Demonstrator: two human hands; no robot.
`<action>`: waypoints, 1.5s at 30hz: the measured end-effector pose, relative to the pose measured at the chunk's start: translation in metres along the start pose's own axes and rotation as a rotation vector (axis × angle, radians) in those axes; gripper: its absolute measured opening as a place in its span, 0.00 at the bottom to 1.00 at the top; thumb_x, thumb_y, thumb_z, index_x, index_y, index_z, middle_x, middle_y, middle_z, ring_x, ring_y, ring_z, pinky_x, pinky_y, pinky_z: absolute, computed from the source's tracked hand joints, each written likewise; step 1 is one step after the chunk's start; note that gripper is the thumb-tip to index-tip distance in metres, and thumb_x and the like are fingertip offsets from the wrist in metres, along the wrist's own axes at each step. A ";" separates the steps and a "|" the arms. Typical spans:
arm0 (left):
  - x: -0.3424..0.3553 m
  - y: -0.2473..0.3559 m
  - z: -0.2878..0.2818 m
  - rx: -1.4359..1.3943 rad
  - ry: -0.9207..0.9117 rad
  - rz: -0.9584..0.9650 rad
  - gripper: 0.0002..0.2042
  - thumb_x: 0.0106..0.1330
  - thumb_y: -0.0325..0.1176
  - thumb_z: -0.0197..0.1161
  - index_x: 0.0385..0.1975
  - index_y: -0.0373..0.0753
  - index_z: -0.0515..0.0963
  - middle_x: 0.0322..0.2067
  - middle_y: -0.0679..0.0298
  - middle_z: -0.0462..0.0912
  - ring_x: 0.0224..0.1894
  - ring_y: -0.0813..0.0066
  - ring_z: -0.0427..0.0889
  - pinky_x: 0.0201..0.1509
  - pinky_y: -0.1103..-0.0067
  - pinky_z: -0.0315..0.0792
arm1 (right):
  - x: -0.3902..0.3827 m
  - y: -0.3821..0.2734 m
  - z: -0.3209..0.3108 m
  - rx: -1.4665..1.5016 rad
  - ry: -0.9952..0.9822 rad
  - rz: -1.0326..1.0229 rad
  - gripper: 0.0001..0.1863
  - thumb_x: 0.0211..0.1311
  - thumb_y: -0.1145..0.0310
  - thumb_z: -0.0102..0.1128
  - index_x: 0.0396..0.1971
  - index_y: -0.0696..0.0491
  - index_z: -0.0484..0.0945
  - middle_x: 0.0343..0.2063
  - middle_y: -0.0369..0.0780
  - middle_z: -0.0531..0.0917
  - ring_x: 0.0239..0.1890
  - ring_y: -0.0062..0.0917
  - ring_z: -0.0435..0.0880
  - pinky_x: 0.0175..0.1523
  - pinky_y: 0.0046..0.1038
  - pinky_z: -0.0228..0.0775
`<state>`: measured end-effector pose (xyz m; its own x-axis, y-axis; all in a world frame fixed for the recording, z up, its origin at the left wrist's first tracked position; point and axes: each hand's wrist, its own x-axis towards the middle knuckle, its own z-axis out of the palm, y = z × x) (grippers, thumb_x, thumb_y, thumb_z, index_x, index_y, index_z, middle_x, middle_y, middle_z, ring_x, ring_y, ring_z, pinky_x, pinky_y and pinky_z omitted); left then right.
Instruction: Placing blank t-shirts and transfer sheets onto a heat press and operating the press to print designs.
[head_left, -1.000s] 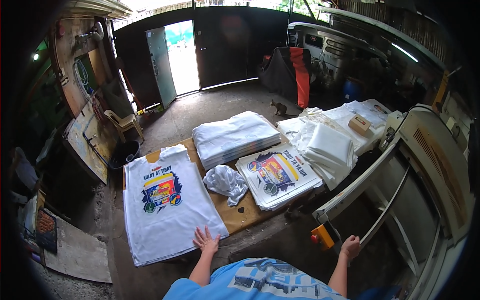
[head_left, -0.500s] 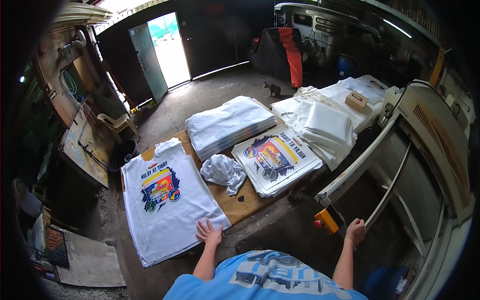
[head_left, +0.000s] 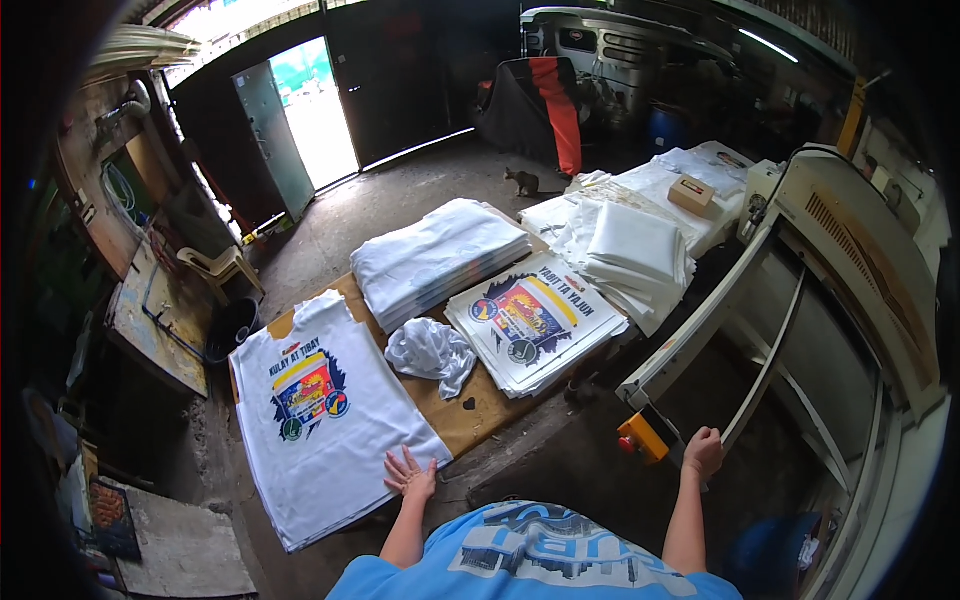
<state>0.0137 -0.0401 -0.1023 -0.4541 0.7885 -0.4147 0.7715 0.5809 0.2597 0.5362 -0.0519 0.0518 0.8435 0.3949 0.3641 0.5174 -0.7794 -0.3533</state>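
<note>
My left hand [head_left: 411, 473] rests with fingers spread on the near right corner of a stack of white printed shirts [head_left: 350, 455]. Those shirts lie flat on a brown board table [head_left: 440, 405], a colourful print on the top one. Closed in a fist, my right hand [head_left: 703, 453] grips the handle of a large heat press [head_left: 660, 385], whose frame stands raised at the right. Most of the handle is hidden inside my fingers. Just left of that hand sits a yellow box with a red button [head_left: 643, 438].
A crumpled white cloth [head_left: 430, 355], printed transfer sheets [head_left: 535, 320] and folded white fabric [head_left: 440, 255] share the table. Beyond are white sheets [head_left: 640, 245] and a small cardboard box [head_left: 690, 194]. A cat [head_left: 522, 182] sits on the floor; a plastic chair [head_left: 222, 268] stands left.
The whole view has shifted slightly, so the table and press appear a little further left. Both hands keep their places, on the shirts and on the press handle.
</note>
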 end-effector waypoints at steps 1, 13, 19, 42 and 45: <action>0.000 -0.001 -0.001 -0.004 -0.003 -0.008 0.44 0.56 0.65 0.42 0.64 0.50 0.28 0.62 0.51 0.14 0.64 0.49 0.14 0.59 0.45 0.21 | 0.000 0.000 0.000 -0.004 -0.003 -0.008 0.14 0.53 0.63 0.41 0.17 0.55 0.73 0.21 0.48 0.79 0.25 0.44 0.78 0.26 0.44 0.68; 0.001 0.006 -0.004 0.002 -0.028 -0.037 0.44 0.56 0.63 0.45 0.64 0.49 0.29 0.62 0.50 0.14 0.64 0.49 0.15 0.60 0.46 0.22 | 0.003 0.001 0.000 0.014 -0.031 -0.004 0.14 0.52 0.64 0.43 0.18 0.56 0.75 0.22 0.49 0.79 0.26 0.45 0.78 0.28 0.44 0.69; -0.001 0.006 -0.003 -0.023 0.024 -0.016 0.44 0.57 0.62 0.46 0.64 0.49 0.29 0.62 0.51 0.14 0.64 0.49 0.15 0.60 0.46 0.23 | 0.000 -0.006 -0.010 0.008 -0.070 0.057 0.14 0.52 0.62 0.43 0.20 0.56 0.75 0.24 0.48 0.79 0.29 0.45 0.78 0.32 0.43 0.70; -0.001 0.007 -0.004 -0.018 0.002 -0.029 0.45 0.56 0.63 0.45 0.64 0.48 0.29 0.62 0.49 0.15 0.64 0.49 0.16 0.60 0.46 0.22 | -0.003 0.002 -0.007 -0.028 -0.138 0.036 0.15 0.52 0.62 0.42 0.21 0.56 0.74 0.25 0.49 0.79 0.29 0.46 0.77 0.33 0.44 0.69; -0.003 0.003 -0.003 -0.028 0.003 -0.022 0.45 0.55 0.63 0.45 0.64 0.48 0.30 0.62 0.49 0.15 0.64 0.48 0.16 0.59 0.45 0.22 | -0.002 0.000 -0.011 -0.007 -0.141 0.041 0.15 0.53 0.62 0.42 0.22 0.56 0.75 0.25 0.49 0.79 0.30 0.46 0.77 0.34 0.44 0.68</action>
<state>0.0161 -0.0400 -0.0977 -0.4719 0.7764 -0.4178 0.7486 0.6031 0.2752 0.5324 -0.0582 0.0607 0.8759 0.4270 0.2247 0.4818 -0.7994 -0.3589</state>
